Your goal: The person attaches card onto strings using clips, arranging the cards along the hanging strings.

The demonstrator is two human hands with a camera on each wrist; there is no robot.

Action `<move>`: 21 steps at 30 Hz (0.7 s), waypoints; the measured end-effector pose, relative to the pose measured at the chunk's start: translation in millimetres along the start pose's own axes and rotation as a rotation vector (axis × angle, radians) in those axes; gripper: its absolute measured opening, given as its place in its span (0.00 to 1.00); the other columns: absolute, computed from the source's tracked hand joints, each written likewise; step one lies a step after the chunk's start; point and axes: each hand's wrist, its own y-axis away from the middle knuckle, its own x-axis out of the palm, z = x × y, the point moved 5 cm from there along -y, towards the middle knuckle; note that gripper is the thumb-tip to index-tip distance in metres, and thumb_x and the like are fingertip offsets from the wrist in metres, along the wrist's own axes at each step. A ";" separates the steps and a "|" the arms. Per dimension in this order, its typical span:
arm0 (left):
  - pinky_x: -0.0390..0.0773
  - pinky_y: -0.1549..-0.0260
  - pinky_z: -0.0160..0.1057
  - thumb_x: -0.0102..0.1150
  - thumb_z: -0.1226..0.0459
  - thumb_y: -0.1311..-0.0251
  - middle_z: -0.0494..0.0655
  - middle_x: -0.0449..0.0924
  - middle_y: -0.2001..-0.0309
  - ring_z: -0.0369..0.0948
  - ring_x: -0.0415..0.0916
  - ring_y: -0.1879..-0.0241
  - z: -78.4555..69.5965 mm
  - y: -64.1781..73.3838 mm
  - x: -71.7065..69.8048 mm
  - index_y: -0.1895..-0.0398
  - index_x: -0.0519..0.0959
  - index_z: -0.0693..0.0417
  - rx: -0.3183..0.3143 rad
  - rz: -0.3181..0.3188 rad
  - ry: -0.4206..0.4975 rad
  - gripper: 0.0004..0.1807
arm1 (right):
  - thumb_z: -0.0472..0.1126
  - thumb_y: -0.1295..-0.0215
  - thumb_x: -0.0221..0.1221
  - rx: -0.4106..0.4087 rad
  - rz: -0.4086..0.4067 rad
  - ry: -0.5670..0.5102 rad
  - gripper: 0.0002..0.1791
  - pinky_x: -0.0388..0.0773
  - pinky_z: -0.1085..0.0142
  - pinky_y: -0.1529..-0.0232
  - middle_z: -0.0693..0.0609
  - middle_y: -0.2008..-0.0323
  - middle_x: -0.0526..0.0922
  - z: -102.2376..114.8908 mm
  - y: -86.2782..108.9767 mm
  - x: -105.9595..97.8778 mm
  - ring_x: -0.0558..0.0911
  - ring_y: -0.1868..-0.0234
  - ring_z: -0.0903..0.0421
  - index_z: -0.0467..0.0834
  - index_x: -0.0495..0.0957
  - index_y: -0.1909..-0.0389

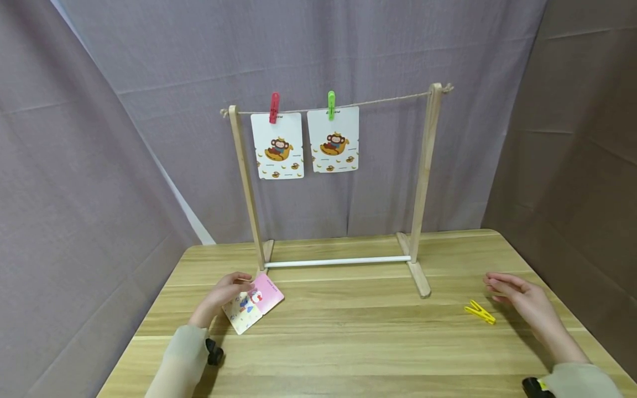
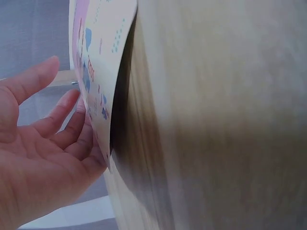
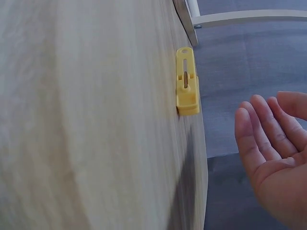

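On the left of the table lies a pink and cream card (image 1: 270, 294) with a cartoon figure. My left hand (image 1: 225, 294) is over its left edge, fingers loosely bent; the left wrist view shows the fingertips at the card's edge and the thumb (image 2: 41, 79) apart from it. At the right, a yellow clothespin (image 1: 480, 312) rests on the wood. My right hand (image 1: 530, 304) hovers just right of it, fingers relaxed and holding nothing. In the right wrist view the clothespin (image 3: 187, 81) stands apart from the fingers (image 3: 264, 129).
A wooden frame (image 1: 424, 177) with a string line stands at the back. Two white monkey cards (image 1: 278, 160) hang from it, one under a red clothespin (image 1: 274, 108), one under a green clothespin (image 1: 331, 106). A white rod (image 1: 338, 261) joins the feet. Grey curtains surround the table (image 1: 338, 342).
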 end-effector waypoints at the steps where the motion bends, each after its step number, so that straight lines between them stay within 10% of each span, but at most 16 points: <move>1: 0.73 0.44 0.55 0.62 0.67 0.36 0.64 0.80 0.51 0.52 0.77 0.52 -0.1 0.2 0.3 0.41 0.71 0.74 -0.001 0.002 -0.003 0.24 | 0.36 0.25 0.56 0.002 0.002 -0.002 0.12 0.82 0.72 0.61 0.70 0.55 0.85 -0.3 0.0 -0.2 0.84 0.58 0.72 0.52 0.82 0.48; 11: 0.74 0.46 0.51 0.65 0.68 0.38 0.63 0.79 0.51 0.50 0.77 0.53 0.2 -1.6 0.8 0.43 0.73 0.74 0.004 0.000 -0.012 0.23 | 0.36 0.25 0.56 0.001 0.023 0.020 0.12 0.82 0.72 0.59 0.71 0.55 0.84 -0.3 1.5 -0.8 0.83 0.57 0.72 0.49 0.82 0.46; 16: 0.76 0.50 0.46 0.65 0.69 0.39 0.62 0.79 0.52 0.48 0.77 0.55 0.4 -2.0 1.3 0.44 0.73 0.74 0.015 0.005 -0.014 0.23 | 0.49 0.26 0.59 0.083 0.037 0.249 0.21 0.79 0.75 0.60 0.75 0.54 0.79 -0.1 2.1 0.2 0.77 0.57 0.79 0.41 0.79 0.39; 21: 0.75 0.53 0.42 0.65 0.69 0.39 0.61 0.79 0.53 0.47 0.77 0.56 0.8 -2.6 1.5 0.44 0.74 0.74 0.011 0.002 -0.023 0.23 | 0.56 0.28 0.59 0.133 0.109 0.441 0.33 0.73 0.76 0.59 0.52 0.44 0.82 1.6 1.4 4.7 0.72 0.57 0.82 0.34 0.73 0.34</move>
